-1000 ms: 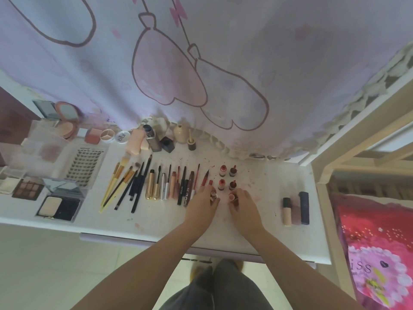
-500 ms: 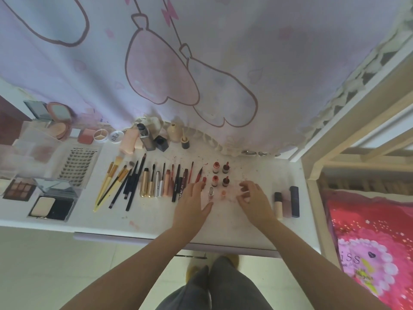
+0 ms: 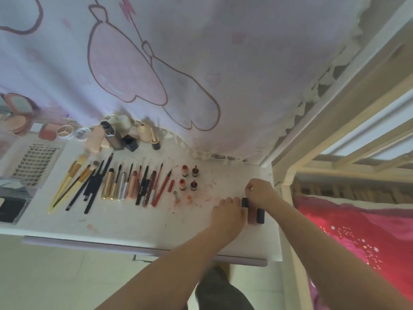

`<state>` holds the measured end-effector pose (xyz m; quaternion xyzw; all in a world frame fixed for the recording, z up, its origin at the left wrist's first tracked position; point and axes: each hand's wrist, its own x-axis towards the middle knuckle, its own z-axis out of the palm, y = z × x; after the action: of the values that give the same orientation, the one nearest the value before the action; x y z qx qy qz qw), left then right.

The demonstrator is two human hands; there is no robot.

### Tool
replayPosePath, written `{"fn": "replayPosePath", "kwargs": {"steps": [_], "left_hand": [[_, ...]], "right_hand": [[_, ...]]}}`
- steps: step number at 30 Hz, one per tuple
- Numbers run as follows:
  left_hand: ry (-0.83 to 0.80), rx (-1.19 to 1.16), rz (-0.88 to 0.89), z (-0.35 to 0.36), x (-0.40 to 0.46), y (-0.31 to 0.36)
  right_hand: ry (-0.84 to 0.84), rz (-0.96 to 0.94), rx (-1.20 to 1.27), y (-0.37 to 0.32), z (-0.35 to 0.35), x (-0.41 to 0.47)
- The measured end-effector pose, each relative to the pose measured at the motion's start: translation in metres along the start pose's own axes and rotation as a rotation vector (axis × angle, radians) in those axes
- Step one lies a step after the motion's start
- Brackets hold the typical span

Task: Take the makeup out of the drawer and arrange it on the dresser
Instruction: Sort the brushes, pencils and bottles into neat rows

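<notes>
On the white dresser top [image 3: 134, 224], three upright-lying tubes sit at the right end: a black-capped one [image 3: 244, 202], a brownish one [image 3: 252, 215] and a dark one [image 3: 260, 215]. My left hand [image 3: 228, 212] lies curled over the body of the black-capped tube. My right hand [image 3: 259, 190] is at the tubes' far ends, fingers bent toward the black cap. Several small lipsticks [image 3: 182, 184] stand in pairs mid-dresser. Left of them lie rows of pencils and liners [image 3: 143, 186] and brushes [image 3: 76, 186].
Bottles [image 3: 116, 137] and small pots line the back under a pink-printed curtain [image 3: 156, 63]. A lash tray [image 3: 36, 162], a round compact [image 3: 17, 115] and a dark palette [image 3: 11, 206] fill the left. The lilac drawer front [image 3: 89, 243] sits below. A bed frame [image 3: 288, 198] and red blanket [image 3: 357, 231] border the right.
Both hands have left the small lipsticks and moved right to the three tubes. The view has swung right with them.
</notes>
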<state>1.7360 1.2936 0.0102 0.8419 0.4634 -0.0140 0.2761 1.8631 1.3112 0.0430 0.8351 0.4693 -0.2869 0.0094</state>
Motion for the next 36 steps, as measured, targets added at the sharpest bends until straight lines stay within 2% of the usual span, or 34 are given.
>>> {"fn": "replayPosePath", "kwargs": {"steps": [2, 6, 11, 15, 17, 21, 24, 26, 30, 33, 36], "left_hand": [[-0.001, 0.059, -0.063, 0.010, 0.009, 0.003], [-0.009, 0.022, -0.147, 0.017, 0.020, 0.000], [0.006, 0.102, -0.185, 0.019, 0.017, 0.001], [0.101, 0.076, -0.199, 0.013, 0.012, -0.006], [0.185, 0.041, -0.175, 0.003, 0.006, -0.014], [0.277, -0.060, -0.043, -0.025, -0.011, -0.029], [0.361, -0.079, 0.091, -0.041, -0.023, -0.032], [0.352, -0.161, 0.093, -0.049, -0.032, -0.032], [0.212, -0.353, 0.034, -0.068, -0.039, -0.029], [0.140, -0.394, 0.026, -0.078, -0.041, -0.028], [0.134, -0.382, 0.041, -0.081, -0.042, -0.030]], "right_hand": [[-0.017, -0.042, -0.005, 0.000, 0.001, 0.003], [-0.072, -0.110, -0.042, -0.003, 0.002, 0.009], [-0.127, -0.165, -0.093, -0.009, 0.005, 0.012], [-0.173, -0.177, -0.092, -0.017, 0.002, 0.008], [-0.223, -0.166, -0.071, -0.022, -0.002, 0.004], [-0.284, -0.177, 0.134, -0.035, -0.017, -0.013], [-0.273, -0.260, 0.120, -0.040, -0.025, -0.024], [-0.297, -0.309, 0.145, -0.043, -0.030, -0.031], [-0.359, -0.368, 0.324, -0.039, -0.040, -0.045], [-0.373, -0.388, 0.394, -0.032, -0.042, -0.054], [-0.422, -0.333, 0.480, -0.031, -0.047, -0.060]]}}
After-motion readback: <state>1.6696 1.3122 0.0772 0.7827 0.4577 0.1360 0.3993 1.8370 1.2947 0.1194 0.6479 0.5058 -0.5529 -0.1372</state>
